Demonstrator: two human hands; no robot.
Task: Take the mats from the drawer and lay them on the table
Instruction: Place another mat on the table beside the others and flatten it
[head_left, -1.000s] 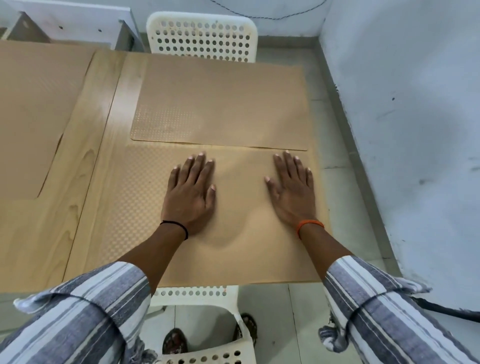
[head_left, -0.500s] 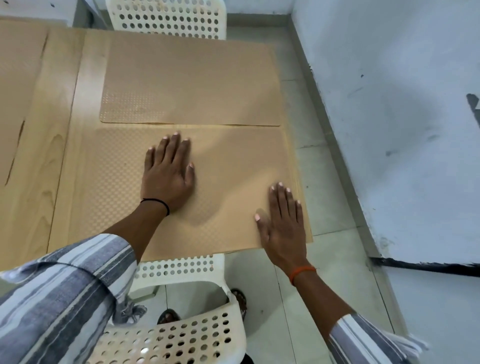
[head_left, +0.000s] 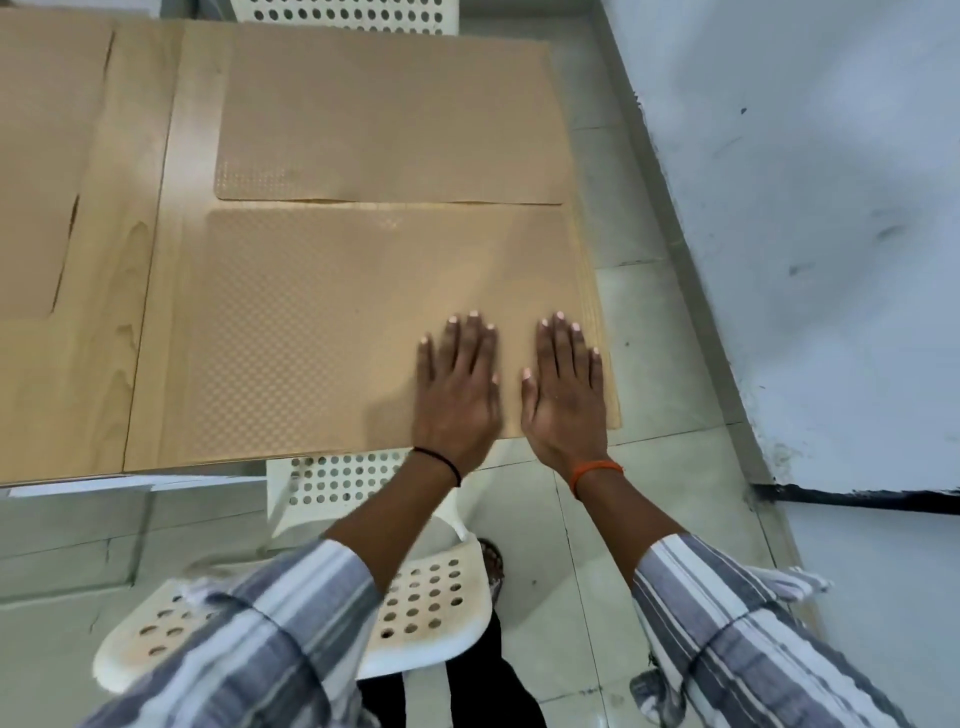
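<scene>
from the left, i see a light wooden table (head_left: 150, 291) bearing tan dimpled rectangular mats; the nearest mat (head_left: 322, 332) lies flat at its right end. my left hand (head_left: 457, 395) and right hand (head_left: 563, 400) press it side by side, fingers spread, gripping nothing, likely smoothing it.
</scene>
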